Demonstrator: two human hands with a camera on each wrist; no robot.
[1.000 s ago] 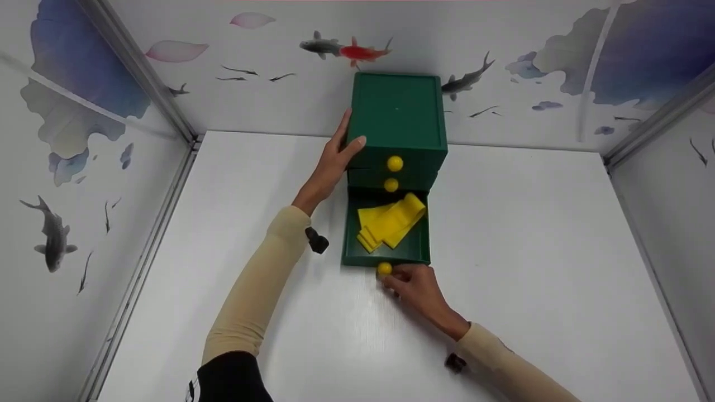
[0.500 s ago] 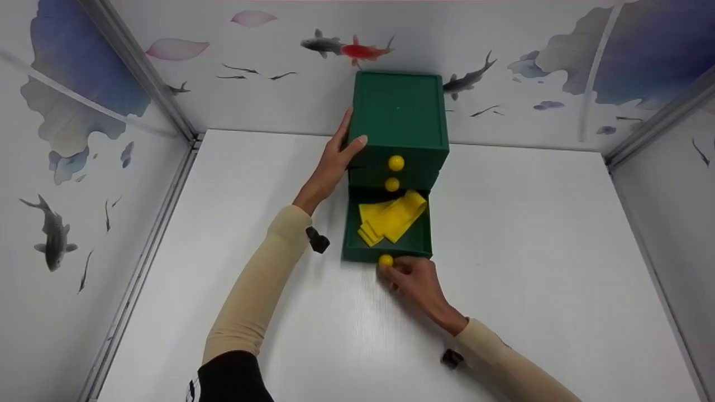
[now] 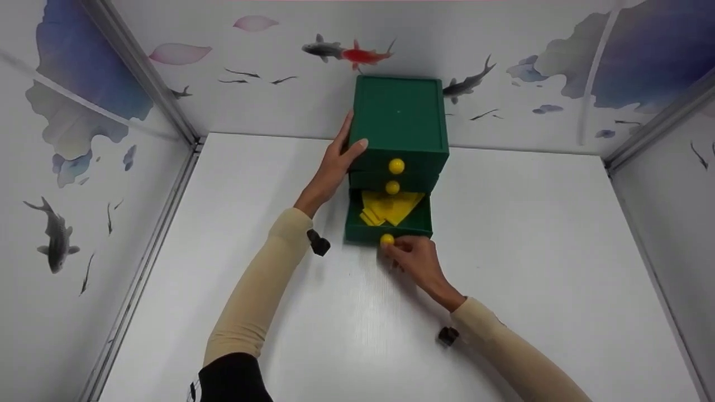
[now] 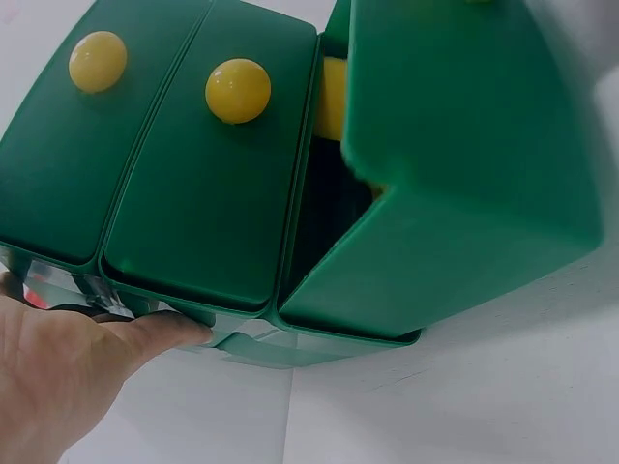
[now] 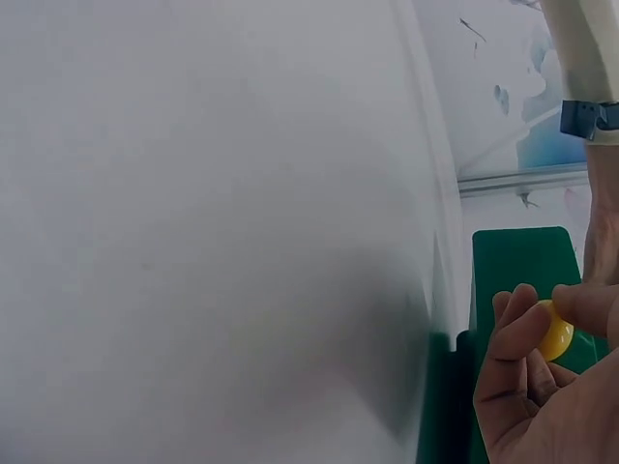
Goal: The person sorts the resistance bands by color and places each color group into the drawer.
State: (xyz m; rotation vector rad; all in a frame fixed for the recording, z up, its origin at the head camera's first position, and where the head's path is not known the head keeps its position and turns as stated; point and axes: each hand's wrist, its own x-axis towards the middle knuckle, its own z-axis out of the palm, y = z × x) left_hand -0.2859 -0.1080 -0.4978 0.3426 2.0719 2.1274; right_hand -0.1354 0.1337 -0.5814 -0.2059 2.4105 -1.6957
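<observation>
A green three-drawer cabinet (image 3: 399, 114) stands at the back of the table with round yellow knobs on its drawers. Its bottom drawer (image 3: 366, 234) is partly pulled out. Inside lies a folded flat yellow strip (image 3: 391, 209), its rear part hidden under the drawers above. My left hand (image 3: 329, 167) lies against the cabinet's left side, fingers straight along the wall and thumb near the top front corner. With thumb and fingers, my right hand (image 3: 422, 262) pinches the bottom drawer's yellow knob (image 3: 387, 239), seen also as a yellow knob (image 5: 556, 338) in the right wrist view.
The white table (image 3: 503, 268) extends around the cabinet on both sides and in front. Behind it rises a wall (image 3: 257, 106) printed with fish and petals. Side walls (image 3: 61, 167) with metal corner strips enclose the table.
The bottom drawer has slid inward toward the cabinet, with my right hand moving along on its knob. Less of the yellow strip shows now. My left hand has stayed on the cabinet's side.
</observation>
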